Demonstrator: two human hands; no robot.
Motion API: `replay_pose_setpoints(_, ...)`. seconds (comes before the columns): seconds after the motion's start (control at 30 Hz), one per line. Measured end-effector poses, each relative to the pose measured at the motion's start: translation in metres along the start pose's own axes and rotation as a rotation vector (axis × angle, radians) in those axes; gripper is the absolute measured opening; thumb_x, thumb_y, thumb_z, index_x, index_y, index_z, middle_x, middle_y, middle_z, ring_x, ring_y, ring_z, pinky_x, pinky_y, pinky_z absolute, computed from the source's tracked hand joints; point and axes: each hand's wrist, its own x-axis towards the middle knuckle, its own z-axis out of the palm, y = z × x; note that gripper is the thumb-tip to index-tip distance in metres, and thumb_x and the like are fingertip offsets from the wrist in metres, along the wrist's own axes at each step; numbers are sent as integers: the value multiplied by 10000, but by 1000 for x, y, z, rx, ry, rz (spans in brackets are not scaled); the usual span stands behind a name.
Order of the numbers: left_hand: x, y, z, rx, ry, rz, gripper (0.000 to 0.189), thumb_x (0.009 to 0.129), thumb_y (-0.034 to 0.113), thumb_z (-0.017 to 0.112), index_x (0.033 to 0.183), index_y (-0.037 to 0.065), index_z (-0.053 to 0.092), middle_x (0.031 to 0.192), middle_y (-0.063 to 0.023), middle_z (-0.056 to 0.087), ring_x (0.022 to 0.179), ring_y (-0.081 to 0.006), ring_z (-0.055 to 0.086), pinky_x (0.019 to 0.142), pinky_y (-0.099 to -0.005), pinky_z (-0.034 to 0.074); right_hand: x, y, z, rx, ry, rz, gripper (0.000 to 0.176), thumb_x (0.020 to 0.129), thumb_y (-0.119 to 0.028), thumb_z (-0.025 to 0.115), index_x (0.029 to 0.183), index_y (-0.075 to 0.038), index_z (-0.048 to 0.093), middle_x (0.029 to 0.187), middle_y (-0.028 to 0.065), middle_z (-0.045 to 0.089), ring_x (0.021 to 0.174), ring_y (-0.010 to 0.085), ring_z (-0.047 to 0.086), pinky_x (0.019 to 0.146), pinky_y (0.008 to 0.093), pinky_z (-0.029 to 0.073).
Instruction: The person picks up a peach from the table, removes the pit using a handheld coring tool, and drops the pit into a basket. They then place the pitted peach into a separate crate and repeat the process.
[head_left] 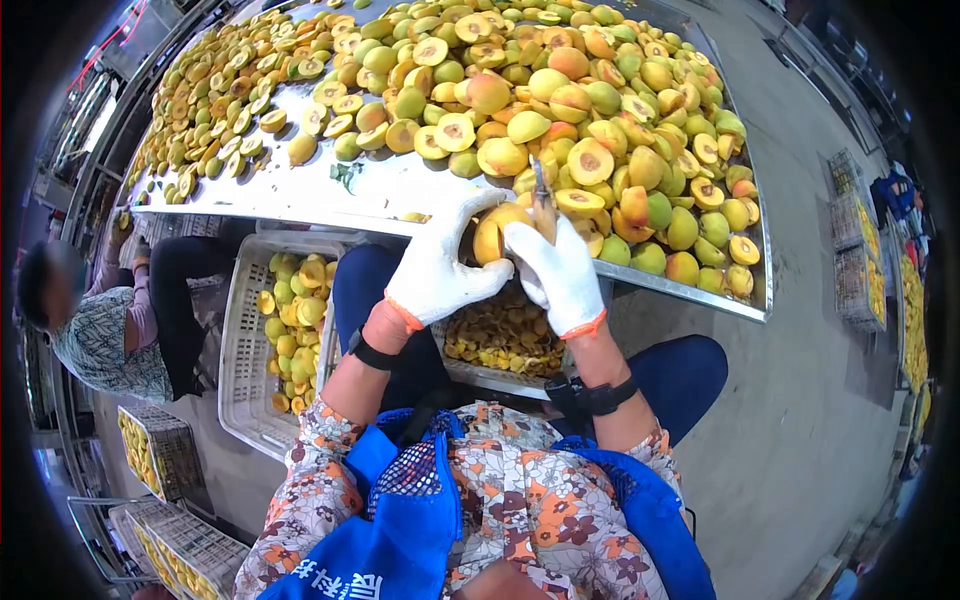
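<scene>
In a white glove with an orange cuff, my left hand [445, 255] curls round a yellow peach [490, 238] at the near edge of the table. My right hand [558, 270], gloved the same way, is closed on a small knife [543, 205] with a wooden-looking handle and a metal tip pointing up and away. The right thumb presses near the peach; whether the blade touches it is hidden. Just beyond both hands lies a heap of yellow and green peaches [590, 160], many halved with brown centres showing.
The metal table [370, 190] has a raised rim. A pale plastic crate [240, 345] of peaches stands left of my legs. Another crate [490, 378] with cut pieces sits below my hands. A co-worker [110, 320] sits at left. Stacked crates [858, 260] stand at right.
</scene>
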Motion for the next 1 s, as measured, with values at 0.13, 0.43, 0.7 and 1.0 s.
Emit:
replay_pose_setpoints(0.13,-5,-33,-17,-625,1,-224,620,916,292,638,1411,-50,492,1179,-168,650,937,-226,645,782,-303,506,21,0,-3,-240,-28,-28,524,864,-311,800,1184,54,602,955,70,688,786,138,635,713,290,531)
replay_pose_setpoints(0.43,-8,-45,-20,-1200,230,-332,675,942,417,481,1430,-47,448,981,-138,642,622,-152,456,544,-267,341,26,-1,24,-787,77,-341,458,971,-331,670,1200,53,570,879,294,685,856,444,702,690,460,548)
replay_pose_setpoints(0.7,-19,-25,-15,-1066,304,-259,558,943,339,502,1378,-8,539,1134,-101,670,877,-141,627,690,-254,497,-27,10,39,-854,-118,-311,349,986,-251,658,1190,25,595,896,287,684,837,458,691,662,443,544)
replay_pose_setpoints(1.0,-30,-11,-1,-720,364,-172,372,1043,246,402,1241,37,637,1100,-66,663,940,-125,588,829,-269,479,-50,11,41,-837,-135,-208,261,1012,-245,606,1110,-5,573,887,304,641,824,482,665,610,513,531)
